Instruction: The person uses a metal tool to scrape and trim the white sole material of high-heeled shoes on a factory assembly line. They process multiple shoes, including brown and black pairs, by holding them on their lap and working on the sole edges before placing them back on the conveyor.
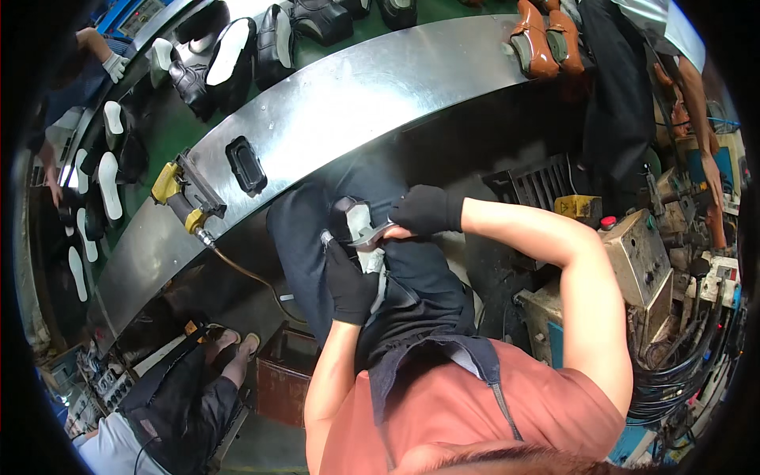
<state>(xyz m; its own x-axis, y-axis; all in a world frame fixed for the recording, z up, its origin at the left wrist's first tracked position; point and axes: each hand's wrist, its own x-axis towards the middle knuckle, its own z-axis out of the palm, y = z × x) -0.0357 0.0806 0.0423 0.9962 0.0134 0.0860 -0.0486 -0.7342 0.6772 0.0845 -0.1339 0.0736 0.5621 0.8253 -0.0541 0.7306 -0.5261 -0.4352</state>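
On my lap lies a shoe (358, 214) with a pale underside facing up. My left hand (348, 286), in a black fingerless glove, is wrapped round its near part, the thumb side along the sole. My right hand (423, 210), in a matching glove, is closed on a curved grey strip-like piece (375, 235) that crosses the sole and reaches toward my left fingertips. Whether that piece is a tool or part of the shoe is unclear. My fingers hide much of the shoe.
A metal-edged bench (340, 79) curves ahead, bearing a yellow air stapler (184, 198) with a hose, a black tray (246, 165), black shoes (274, 47) and brown shoes (534, 43). Machinery (633, 253) stands right. Other people are at left, lower left and upper right.
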